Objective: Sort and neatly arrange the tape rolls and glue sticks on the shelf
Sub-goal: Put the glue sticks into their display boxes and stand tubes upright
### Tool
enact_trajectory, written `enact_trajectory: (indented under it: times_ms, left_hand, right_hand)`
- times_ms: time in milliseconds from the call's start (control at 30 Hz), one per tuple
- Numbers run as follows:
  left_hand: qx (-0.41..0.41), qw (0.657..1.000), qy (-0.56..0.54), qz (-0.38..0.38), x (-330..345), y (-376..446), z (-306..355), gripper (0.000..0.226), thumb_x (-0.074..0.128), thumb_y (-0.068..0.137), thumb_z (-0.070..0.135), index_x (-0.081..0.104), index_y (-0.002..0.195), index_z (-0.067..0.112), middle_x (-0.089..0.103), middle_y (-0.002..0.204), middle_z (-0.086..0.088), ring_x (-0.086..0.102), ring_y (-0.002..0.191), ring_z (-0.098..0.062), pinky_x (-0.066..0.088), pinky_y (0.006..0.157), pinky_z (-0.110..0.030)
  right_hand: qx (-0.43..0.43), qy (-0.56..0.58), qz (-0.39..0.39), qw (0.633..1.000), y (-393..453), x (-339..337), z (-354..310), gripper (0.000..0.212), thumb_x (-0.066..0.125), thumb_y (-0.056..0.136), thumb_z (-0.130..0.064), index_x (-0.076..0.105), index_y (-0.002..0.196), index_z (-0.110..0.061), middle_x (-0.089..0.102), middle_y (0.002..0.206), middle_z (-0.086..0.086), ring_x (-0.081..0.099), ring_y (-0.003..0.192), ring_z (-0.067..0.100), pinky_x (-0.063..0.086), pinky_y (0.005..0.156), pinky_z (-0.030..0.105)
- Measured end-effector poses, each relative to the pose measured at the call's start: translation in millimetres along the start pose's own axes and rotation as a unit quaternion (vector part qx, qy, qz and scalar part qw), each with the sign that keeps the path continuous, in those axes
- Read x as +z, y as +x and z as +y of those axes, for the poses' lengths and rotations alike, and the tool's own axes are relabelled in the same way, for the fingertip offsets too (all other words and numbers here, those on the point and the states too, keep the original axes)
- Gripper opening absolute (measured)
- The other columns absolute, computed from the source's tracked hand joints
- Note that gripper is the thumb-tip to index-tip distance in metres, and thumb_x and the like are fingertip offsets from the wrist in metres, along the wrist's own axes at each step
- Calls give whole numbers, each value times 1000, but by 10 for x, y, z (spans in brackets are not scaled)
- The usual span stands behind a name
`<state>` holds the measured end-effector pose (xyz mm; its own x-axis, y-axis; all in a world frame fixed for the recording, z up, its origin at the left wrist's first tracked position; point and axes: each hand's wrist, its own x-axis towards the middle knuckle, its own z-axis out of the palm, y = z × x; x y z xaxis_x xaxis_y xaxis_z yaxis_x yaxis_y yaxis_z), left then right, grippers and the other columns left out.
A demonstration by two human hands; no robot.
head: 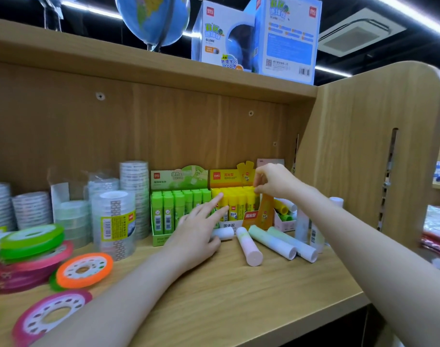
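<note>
Left hand (196,229): forearm stretched forward, palm down, index and middle fingers extended, other fingers loosely bent | Right hand (272,180): higher and farther forward than the left, wrist bent downward, fingertips pinched together beneath the knuckles

clear tape stacks (115,221) left, boxed glue sticks (232,204) upright

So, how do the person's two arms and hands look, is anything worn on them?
Both arms are bare as far as the picture shows: no sleeves, gloves or watch are visible. The left hand and the right hand carry no ring or bracelet that I can see. The nails look short and unpainted, though they are too small to judge well. The upper arms are out of the frame.
</note>
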<state>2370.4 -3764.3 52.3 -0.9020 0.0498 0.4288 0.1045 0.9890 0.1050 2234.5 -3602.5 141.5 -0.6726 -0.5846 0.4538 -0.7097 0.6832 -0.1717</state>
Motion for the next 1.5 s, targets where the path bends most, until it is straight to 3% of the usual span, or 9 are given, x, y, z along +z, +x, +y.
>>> enact_trajectory:
  times_ms: [267, 433, 533, 600, 700, 867, 1067, 1300, 1500]
  left_hand:
    - [0, 1000, -1, 1, -2, -6, 14, 65, 45, 93, 24, 11, 148, 34, -18, 152, 21, 4, 144, -13, 19, 114, -41]
    - [2, 1000, 1, 6, 0, -4, -2, 66, 45, 92, 25, 12, 148, 34, -17, 152, 22, 6, 143, -12, 19, 113, -40]
    - [0, 1000, 1, 4, -5, -10, 4, 66, 45, 93, 25, 11, 148, 34, -18, 152, 22, 4, 143, -12, 18, 113, -40]
    - [-1, 1000, -1, 6, -2, -10, 17, 65, 44, 93, 24, 11, 148, 34, -18, 152, 22, 4, 143, -12, 18, 112, -39]
    - [1, 1000, -3, 8, -16, -6, 25, 65, 45, 93, 24, 11, 148, 33, -18, 152, 22, 4, 143, -12, 19, 112, -39]
    - [0, 1000, -2, 4, -18, -11, 10, 66, 45, 93, 24, 11, 148, 33, -18, 152, 21, 4, 143, -11, 18, 113, -38]
    - [0, 1000, -8, 5, -10, -5, 16, 65, 45, 93, 23, 11, 148, 33, -18, 152, 21, 3, 143, -11, 18, 113, -39]
    - [-4, 1000, -9, -2, -13, -11, 19, 65, 44, 93, 23, 10, 148, 34, -19, 152, 22, 2, 144, -13, 17, 113, -41]
    - [-4, 1000, -11, 0, -13, -7, 24, 66, 45, 93, 23, 11, 148, 33, -19, 152, 22, 3, 144, -13, 18, 113, -40]
  right_hand:
    - [46, 40, -1, 998, -27, 36, 27, 20, 65, 86, -17, 60, 67, -20, 62, 85, 0, 59, 93, 23, 47, 91, 48]
    - [63, -16, -109, 992, 3, -191, -38, 29, 44, 92, -3, 70, 104, -10, 61, 119, 6, 55, 113, 24, 45, 96, 32]
    - [72, 27, -89, 993, -91, -318, 37, 35, 43, 92, -1, 65, 117, -12, 54, 133, 6, 49, 122, 22, 39, 96, 27]
    - [88, -10, -55, 995, -115, -344, 163, 32, 50, 92, -8, 60, 122, -11, 56, 130, 7, 52, 116, 22, 42, 91, 28]
    - [110, -81, -121, 983, -129, -250, 217, 31, 67, 84, -19, 64, 114, -11, 65, 111, 7, 58, 92, 19, 47, 74, 27]
    - [107, -131, -135, 976, -5, -15, 222, 36, 77, 74, -22, 66, 106, -11, 65, 103, 8, 61, 92, 24, 55, 82, 37]
    - [119, -125, -153, 973, 34, -3, 254, 38, 74, 77, -24, 61, 111, -10, 63, 107, 8, 60, 96, 23, 52, 81, 31]
    - [145, -88, -170, 971, 6, -138, 240, 35, 72, 79, -14, 62, 112, -11, 58, 107, 6, 53, 89, 17, 43, 58, 18]
    - [109, -107, -176, 973, 34, -67, 325, 38, 46, 86, 4, 65, 113, -16, 60, 113, 8, 58, 99, 23, 51, 77, 29]
